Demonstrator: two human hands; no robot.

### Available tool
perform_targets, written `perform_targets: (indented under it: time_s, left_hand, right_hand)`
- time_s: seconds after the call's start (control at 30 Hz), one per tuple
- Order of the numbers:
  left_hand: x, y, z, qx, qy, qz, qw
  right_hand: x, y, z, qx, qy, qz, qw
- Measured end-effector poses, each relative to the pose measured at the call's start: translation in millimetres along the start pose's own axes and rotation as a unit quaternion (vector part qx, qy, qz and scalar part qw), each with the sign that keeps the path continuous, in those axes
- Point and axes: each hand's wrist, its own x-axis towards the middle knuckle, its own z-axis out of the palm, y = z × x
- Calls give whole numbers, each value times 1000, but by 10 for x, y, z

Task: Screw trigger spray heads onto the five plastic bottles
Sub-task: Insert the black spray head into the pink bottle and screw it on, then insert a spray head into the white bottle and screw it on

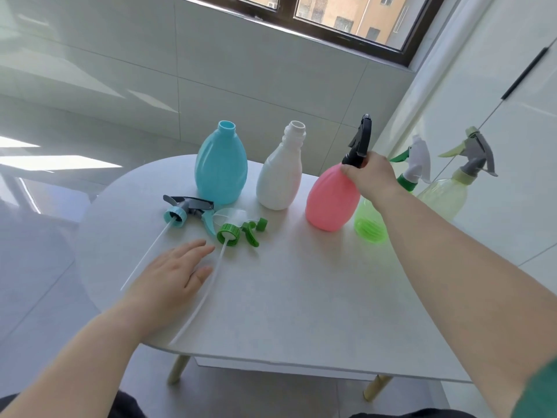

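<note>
white oval table (301, 282) by a tiled wall. right hand (372, 176) fingers wrap the black spray head (360, 143), pointing straight up on the upright pink bottle (331, 200). left hand (171, 276) lies flat, fingers loosely spread.

Plastic bottles: five — blue (221, 167), white (280, 176), pink (331, 200), green (369, 226), pale yellow (443, 196).
Trigger spray heads fitted: three — black (360, 143), white-and-green (414, 164), grey-and-yellow (473, 155).
Loose spray heads on the table (301, 282): two — blue-collared (188, 211), green-collared (241, 230).
Hands: two.
</note>
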Motion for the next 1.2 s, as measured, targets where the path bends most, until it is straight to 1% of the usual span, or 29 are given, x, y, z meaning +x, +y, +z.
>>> perform_targets:
  time_s: [0.1, 0.2, 0.4, 0.5, 0.6, 0.63, 0.67, 0.73, 0.77, 0.8, 0.83, 0.9, 1.0, 1.1, 1.2]
  left_hand:
    - [15, -2, 17, 18, 15, 6, 1000]
    - [5, -10, 39, 25, 35, 7, 999]
    - [3, -28, 65, 57, 27, 16, 998]
    - [-5, -32, 76, 69, 27, 11, 997]
    - [-5, -42, 86, 73, 31, 10, 997]
    - [-1, -43, 89, 73, 32, 10, 997]
    - [0, -42, 90, 74, 30, 11, 997]
    - [-3, -40, 90, 72, 28, 10, 997]
    - [-10, -40, 88, 70, 28, 9, 997]
    - [-21, -41, 85, 68, 30, 6, 997]
    - [-31, -42, 84, 68, 34, 1, 997]
    - [-50, -45, 83, 77, 36, -5, 996]
    - [-56, -45, 93, 88, 30, -4, 996]
    - [-49, -54, 100, 88, 31, -1, 996]
    - [-42, -69, 95, 87, 23, -3, 996]
  right_hand:
    - [28, 30, -9, -9, -2, 2, 1000]
    - [17, 86, 5, -1, 14, 5, 1000]
    - [-81, 136, -5, 32, 33, 37, 998]
    - [-230, 114, -76, 38, 74, 29, 996]
    - [-504, 86, -61, 56, 149, -11, 987]
    - [-603, 55, -11, 65, 148, -24, 987]
    - [-695, 1, 69, 69, 120, -32, 990]
    - [-865, -152, 316, 53, -7, -38, 998]
    - [-935, -233, 464, 32, -72, -42, 996]
    - [-988, -310, 614, 6, -118, -48, 992]
    - [-1026, -379, 754, -19, -145, -53, 988]
    - [-1061, -494, 982, -54, -174, -44, 982]
    - [-1044, -571, 1191, -117, -198, -6, 973]
    - [-994, -584, 1261, -189, -201, -5, 961]
    - [-939, -578, 1227, -215, -219, 9, 952]
